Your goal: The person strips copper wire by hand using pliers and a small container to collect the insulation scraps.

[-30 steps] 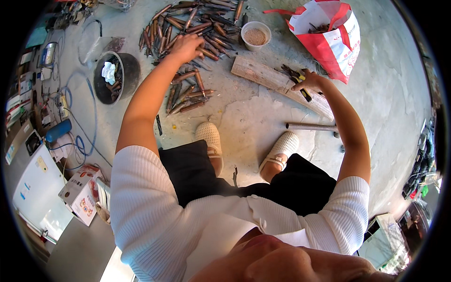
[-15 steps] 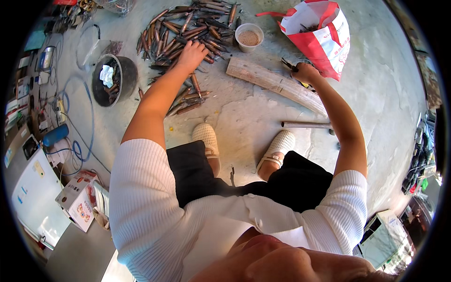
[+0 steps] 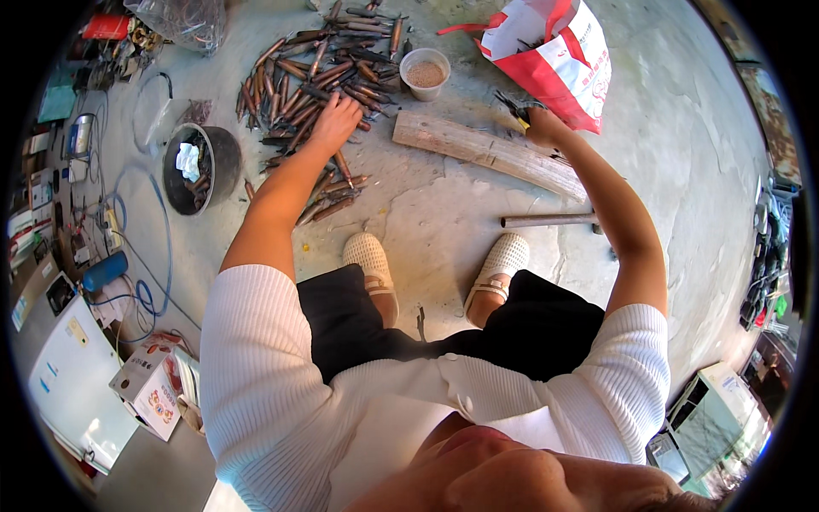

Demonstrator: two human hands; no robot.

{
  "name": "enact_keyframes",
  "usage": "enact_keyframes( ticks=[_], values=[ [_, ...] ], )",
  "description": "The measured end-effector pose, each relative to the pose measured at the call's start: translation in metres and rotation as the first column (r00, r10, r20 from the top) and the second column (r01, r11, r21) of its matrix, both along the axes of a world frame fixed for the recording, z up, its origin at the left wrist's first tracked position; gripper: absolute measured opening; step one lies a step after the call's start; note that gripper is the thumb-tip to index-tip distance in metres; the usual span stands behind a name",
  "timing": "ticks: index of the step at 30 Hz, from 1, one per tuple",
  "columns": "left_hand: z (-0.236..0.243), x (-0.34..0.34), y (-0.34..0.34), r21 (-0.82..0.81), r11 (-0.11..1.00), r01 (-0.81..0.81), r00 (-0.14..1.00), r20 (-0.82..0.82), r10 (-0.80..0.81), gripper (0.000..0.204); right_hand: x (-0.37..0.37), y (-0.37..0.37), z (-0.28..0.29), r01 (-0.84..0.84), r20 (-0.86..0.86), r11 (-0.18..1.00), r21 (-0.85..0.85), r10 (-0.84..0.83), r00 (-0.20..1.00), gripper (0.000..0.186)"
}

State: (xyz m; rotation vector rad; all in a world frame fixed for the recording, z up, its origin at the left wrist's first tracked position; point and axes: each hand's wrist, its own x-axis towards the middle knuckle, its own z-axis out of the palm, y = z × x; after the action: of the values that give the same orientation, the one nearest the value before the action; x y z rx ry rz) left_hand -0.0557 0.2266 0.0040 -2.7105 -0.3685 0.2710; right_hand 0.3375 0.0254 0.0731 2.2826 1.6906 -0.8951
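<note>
A heap of copper-brown rods with tapered, dark ends (image 3: 294,72) lies on the floor ahead of me. My left hand (image 3: 337,124) rests on the right part of this heap, its fingers slightly apart and touching the pieces; whether one is between them is hard to see. To the right, my right hand (image 3: 546,128) is closed around a pair of pliers (image 3: 512,106) with dark jaws and some yellow at the grip. The jaws point left and away from me, and I see nothing between them. The pliers are above the far side of a wooden plank.
The wooden plank (image 3: 478,152) lies slantwise, with a metal pipe (image 3: 546,220) nearer me. Beyond are a tub of brownish grains (image 3: 425,75) and a red-and-white bag (image 3: 554,68). A black bucket (image 3: 223,166) holding rods and white crumpled material stands left, near blue hose (image 3: 165,230).
The whole scene has shifted a little left in view. My left hand has drawn slightly nearer over the heap. The pliers have turned, showing their jaws and yellow grip more clearly.
</note>
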Motion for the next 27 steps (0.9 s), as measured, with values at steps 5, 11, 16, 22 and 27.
enact_keyframes(
  ticks=[5,11,16,22,27],
  values=[
    [0.013,-0.005,-0.004,-0.129,0.989,-0.068,0.972,0.217,0.095,0.022,-0.026,0.013,0.064,0.166,-0.338,0.985,0.055,-0.138,0.931,0.033],
    [0.062,0.013,-0.053,-0.951,0.127,-0.283,0.511,-0.037,0.859,0.031,-0.049,-0.020,0.094,0.394,-0.791,0.822,-0.410,-0.536,0.295,0.044],
    [0.094,0.041,-0.110,-0.647,-0.747,0.151,0.489,-0.608,0.626,0.039,-0.087,-0.032,0.070,0.298,-0.764,0.706,-0.642,-0.623,-0.170,0.054],
    [0.109,0.060,-0.134,-0.638,-0.768,0.055,0.610,-0.588,0.531,0.041,-0.123,-0.034,0.052,0.330,-0.743,0.680,-0.655,-0.660,-0.115,0.052],
    [0.112,0.067,-0.139,-0.572,-0.803,0.167,0.564,-0.612,0.554,0.037,-0.134,-0.034,0.064,0.150,-0.595,0.576,-0.803,-0.763,-0.252,0.056]
  ],
)
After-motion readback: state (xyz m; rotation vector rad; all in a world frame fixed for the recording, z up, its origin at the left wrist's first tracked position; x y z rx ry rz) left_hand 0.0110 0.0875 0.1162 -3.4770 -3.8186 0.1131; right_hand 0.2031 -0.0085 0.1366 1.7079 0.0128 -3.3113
